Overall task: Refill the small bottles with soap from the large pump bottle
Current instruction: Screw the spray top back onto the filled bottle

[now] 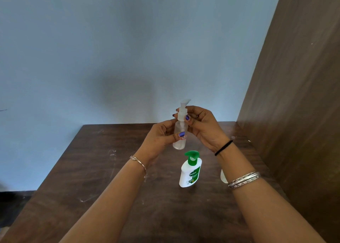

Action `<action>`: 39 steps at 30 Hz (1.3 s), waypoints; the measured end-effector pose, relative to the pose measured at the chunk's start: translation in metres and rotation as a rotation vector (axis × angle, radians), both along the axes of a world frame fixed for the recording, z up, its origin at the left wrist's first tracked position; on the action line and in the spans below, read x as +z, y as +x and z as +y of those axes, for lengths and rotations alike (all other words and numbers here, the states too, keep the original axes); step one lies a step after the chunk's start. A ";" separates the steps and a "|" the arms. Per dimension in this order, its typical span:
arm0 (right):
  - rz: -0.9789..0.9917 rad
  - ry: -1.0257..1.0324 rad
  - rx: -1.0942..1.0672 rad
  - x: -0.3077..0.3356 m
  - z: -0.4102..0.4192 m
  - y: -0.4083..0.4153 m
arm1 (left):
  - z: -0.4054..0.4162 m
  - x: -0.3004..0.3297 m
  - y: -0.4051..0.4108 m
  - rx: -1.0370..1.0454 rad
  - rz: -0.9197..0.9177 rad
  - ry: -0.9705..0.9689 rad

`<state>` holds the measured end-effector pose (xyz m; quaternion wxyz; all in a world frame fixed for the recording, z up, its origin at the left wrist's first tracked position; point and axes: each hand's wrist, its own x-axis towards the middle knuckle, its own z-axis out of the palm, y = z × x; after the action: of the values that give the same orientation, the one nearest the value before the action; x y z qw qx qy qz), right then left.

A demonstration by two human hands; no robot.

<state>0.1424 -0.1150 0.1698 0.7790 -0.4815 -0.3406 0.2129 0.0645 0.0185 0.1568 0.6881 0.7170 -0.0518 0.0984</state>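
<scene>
A small clear bottle (179, 130) with a white pump top is held upright above the table. My left hand (160, 136) grips its body, thumb across the label. My right hand (202, 125) pinches the white pump collar (182, 113) at its neck. Below them a white soap bottle with a green pump head (190, 171) stands on the dark wooden table (92, 178). Part of another pale bottle (223, 176) shows behind my right forearm, mostly hidden.
A blue wall rises behind the table's far edge. A brown wooden panel (294, 95) stands along the table's right side. The table's left edge drops to a dark floor at the lower left.
</scene>
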 end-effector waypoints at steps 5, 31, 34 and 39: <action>0.019 0.045 0.030 0.002 0.000 -0.002 | -0.001 0.004 -0.001 -0.024 -0.008 -0.020; -0.255 -0.278 -0.480 0.013 0.008 -0.012 | 0.000 0.007 0.000 0.072 -0.022 0.100; -0.274 -0.280 -0.326 0.014 0.006 -0.013 | -0.001 0.009 0.001 0.096 -0.035 0.110; -0.035 -0.082 -0.067 0.017 -0.002 -0.017 | 0.000 0.008 -0.001 0.099 -0.027 0.088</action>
<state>0.1254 -0.1166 0.1864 0.7592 -0.5276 -0.3290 0.1921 0.0636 0.0185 0.1646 0.6494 0.7470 -0.0299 0.1394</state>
